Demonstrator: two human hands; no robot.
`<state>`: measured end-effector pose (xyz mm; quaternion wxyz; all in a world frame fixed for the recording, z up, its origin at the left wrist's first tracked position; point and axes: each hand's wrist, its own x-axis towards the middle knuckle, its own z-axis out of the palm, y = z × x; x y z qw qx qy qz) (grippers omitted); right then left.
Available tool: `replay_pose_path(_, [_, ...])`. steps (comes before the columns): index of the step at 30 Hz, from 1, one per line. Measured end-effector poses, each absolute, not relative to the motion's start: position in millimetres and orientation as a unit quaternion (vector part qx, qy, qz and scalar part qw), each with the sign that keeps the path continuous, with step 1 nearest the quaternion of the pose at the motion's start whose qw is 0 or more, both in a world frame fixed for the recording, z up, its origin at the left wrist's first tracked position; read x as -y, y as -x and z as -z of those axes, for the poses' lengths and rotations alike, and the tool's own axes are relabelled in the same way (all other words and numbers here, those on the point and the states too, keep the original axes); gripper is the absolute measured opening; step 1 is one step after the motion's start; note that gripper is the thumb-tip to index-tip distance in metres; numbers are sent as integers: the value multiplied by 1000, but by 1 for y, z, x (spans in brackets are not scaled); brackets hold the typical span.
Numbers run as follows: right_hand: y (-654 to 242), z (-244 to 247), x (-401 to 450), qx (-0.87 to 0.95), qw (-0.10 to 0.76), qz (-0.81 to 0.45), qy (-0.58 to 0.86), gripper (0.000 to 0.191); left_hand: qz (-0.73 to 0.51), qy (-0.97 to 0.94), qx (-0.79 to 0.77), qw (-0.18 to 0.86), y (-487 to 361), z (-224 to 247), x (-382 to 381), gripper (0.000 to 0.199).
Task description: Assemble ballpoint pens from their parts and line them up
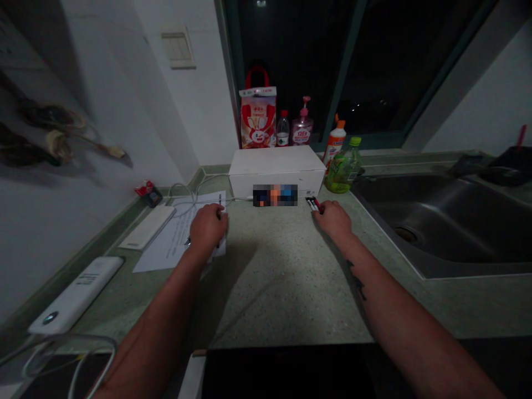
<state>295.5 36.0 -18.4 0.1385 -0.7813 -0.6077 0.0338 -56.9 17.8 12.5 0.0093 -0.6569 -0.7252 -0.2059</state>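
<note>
My left hand (208, 228) is closed above the right side of a printed paper sheet (166, 249). Something dark shows at its fingertips, and a small shiny tip pokes out beside the wrist; I cannot make out what it is. On the right, my right hand (336, 219) has its fingers closed at the ends of a few slim markers (312, 204) lying side by side, white and red with dark ends. Between and beyond the hands, a phone-like device (275, 195) with a blurred screen leans against a white box (277, 165), a white cable running into its left end.
A white flat box (148, 227) and a white power strip (77, 296) lie along the left wall. A green-capped bottle (344, 169), a pump bottle (302, 130) and a red bag (258, 119) stand at the back. At right is a steel sink (453, 221).
</note>
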Motion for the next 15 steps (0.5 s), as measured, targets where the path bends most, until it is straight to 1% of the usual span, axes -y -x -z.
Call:
replay_pose_path(3, [-296,18,-36,609,136,-28,781,36,77,639,765,27,70,-11,-19,29])
replay_pose_path(5, [-296,17,-35,611,140,-24,779,36,32,636,771,30,74,-7,-19,29])
replay_pose_path(15, [-287,9,-24,630,163,-10,759,37,28,657,753,41,79,4,-22,17])
